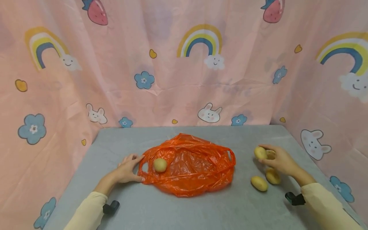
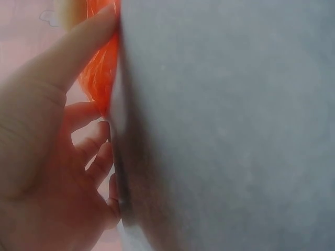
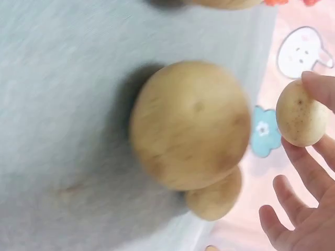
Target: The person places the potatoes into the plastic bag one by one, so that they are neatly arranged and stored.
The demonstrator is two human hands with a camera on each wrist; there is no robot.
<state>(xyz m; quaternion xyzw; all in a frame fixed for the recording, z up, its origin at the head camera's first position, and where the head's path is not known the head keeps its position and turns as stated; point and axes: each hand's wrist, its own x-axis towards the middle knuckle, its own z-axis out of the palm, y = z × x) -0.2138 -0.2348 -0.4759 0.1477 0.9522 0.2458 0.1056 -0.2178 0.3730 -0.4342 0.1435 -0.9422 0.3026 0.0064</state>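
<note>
An orange plastic bag (image 1: 198, 188) lies spread on the table with its mouth open upward. One potato (image 1: 160, 165) sits at its left end, beside the left handle hole. My left hand (image 1: 126, 170) is at that end, thumb and index finger spread apart and touching the bag's edge; in the left wrist view the thumb (image 2: 78, 49) lies along the orange plastic. To the right of the bag, my right hand (image 1: 280, 159) pinches a potato (image 3: 301, 112) between thumb and fingertips, raised above the table. Another potato (image 1: 271, 154) is partly hidden behind that hand.
Two more potatoes, one (image 1: 259, 183) nearer the bag and one (image 1: 272, 176) beneath my right hand, lie on the grey table (image 1: 184, 214). A pink patterned curtain (image 1: 172, 102) hangs around the table's back and sides.
</note>
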